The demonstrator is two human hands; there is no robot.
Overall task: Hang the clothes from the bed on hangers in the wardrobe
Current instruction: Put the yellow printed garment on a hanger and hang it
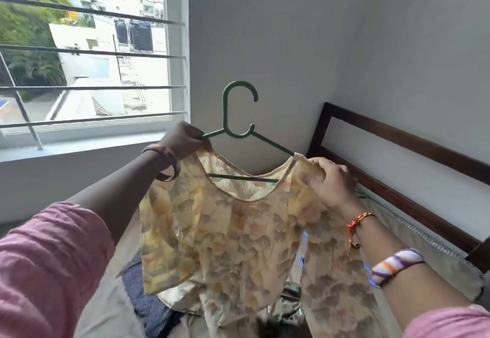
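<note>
I see the floral dress (233, 231) draped on the green hanger (240, 109), held up above the bed (106, 308). My left hand (183, 140) pinches the hanger's arm and the dress shoulder together; my right hand (328, 184) clutches the other shoulder, hiding that hanger end. Below the dress, a blue striped garment (144, 298) lies partly covered. The dress hem is cut off.

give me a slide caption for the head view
Left hand and right hand fit a floral garment onto a green hanger above the bed.
</note>
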